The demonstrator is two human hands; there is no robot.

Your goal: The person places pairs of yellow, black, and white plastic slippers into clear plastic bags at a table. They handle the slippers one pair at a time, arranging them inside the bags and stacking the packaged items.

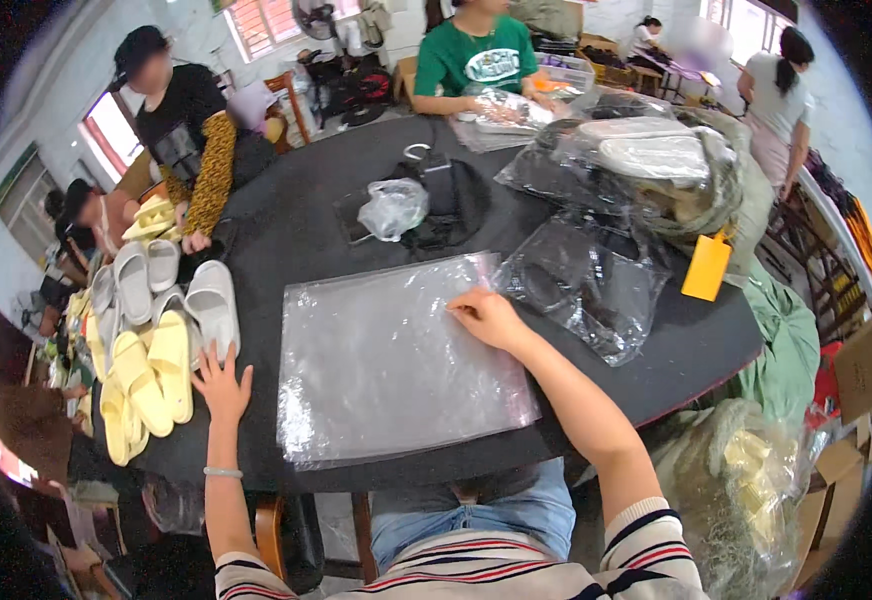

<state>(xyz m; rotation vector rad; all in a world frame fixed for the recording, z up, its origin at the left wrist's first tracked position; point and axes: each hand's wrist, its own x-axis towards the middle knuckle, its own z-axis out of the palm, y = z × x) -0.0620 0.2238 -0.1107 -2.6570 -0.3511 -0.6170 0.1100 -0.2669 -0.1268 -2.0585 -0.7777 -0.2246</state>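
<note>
A stack of flat clear plastic bags (386, 360) lies on the black table in front of me. Over its upper right part is my right hand (488, 318), fingers pinched together at the plastic; whether a bag edge is between them is too small to tell. My left hand (224, 385) rests with spread fingers at the toe end of a grey slipper (213, 305), left of the stack. Beside that slipper are several more grey slippers (133, 283) and pale yellow slippers (169, 360), lined up along the table's left edge.
A crumpled clear bag (393, 210) sits on black items mid-table. Loose clear bags (591, 285) and wrapped white slippers (651, 155) by a sack with an orange tag (706, 267) fill the right. Two people (476, 60) (171, 110) stand across the table. A filled sack (736, 490) stands at lower right.
</note>
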